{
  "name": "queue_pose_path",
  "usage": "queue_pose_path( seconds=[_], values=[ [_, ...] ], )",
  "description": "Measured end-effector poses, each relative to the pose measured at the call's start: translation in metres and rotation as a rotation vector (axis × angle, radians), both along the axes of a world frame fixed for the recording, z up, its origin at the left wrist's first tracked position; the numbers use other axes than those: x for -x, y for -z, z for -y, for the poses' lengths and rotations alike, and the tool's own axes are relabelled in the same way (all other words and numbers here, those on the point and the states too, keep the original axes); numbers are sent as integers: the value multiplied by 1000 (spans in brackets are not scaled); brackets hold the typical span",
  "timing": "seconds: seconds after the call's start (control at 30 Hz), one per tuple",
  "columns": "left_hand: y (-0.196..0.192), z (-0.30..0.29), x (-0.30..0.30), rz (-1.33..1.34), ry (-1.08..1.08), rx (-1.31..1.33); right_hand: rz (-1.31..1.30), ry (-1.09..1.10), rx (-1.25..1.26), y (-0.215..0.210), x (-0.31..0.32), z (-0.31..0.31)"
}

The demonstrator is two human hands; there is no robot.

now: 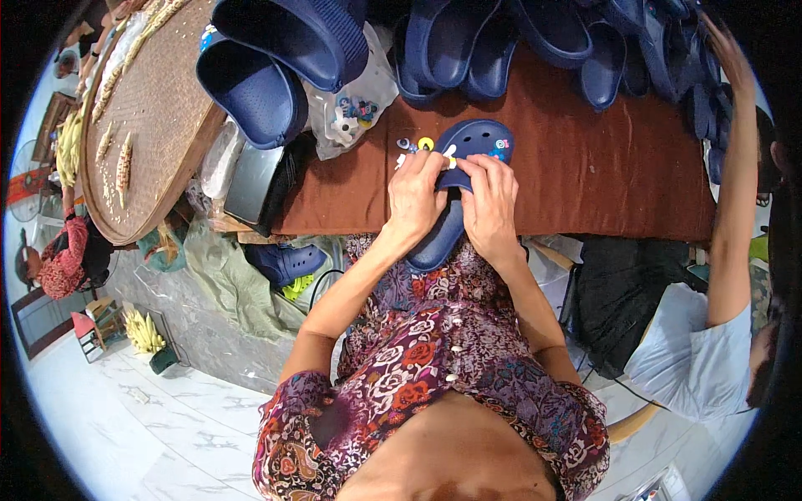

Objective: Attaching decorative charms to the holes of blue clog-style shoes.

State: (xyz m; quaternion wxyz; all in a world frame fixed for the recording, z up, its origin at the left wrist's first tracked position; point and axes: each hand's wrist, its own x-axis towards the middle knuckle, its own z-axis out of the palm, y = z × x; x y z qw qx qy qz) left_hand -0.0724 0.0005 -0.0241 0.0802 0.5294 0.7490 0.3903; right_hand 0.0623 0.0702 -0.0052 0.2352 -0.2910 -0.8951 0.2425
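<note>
A navy foam clog (476, 132) lies at the table's near edge, its holed toe pointing away from me and its heel toward my lap. My left hand (415, 194) is closed at the clog's left side, fingertips by a small white and yellow charm (452, 159) on its upper. From the other side my right hand (489, 199) grips the upper, thumb and fingers bent near the same charm. A blue and pink charm (499, 149) sits on the toe's right side. Loose charms, one a yellow disc (426, 144), lie just beyond my left fingers.
Navy clogs (451, 50) crowd the far side of the brown-covered table (535, 200). A clear bag of charms (355, 117), a black box (255, 185) and a woven tray (159, 108) with corn are at left. Another person's arm (733, 200) reaches up at right.
</note>
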Motion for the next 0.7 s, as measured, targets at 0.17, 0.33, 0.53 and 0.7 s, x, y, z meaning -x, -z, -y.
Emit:
queue_pose_path(
  seconds=[0.17, 0.33, 0.53, 0.7],
  values=[
    [2, 12, -2, 176, 19, -99, -97, -3, 22, 6, -8, -1],
    [7, 28, -6, 334, -99, 20, -108, 7, 15, 9, -8, 1],
    [11, 30, -6, 178, -37, -79, -63, 22, -10, 8, -8, 2],
    [10, 31, -3, 153, -9, -68, -48, 34, -13, 9, -6, 4]
  ],
)
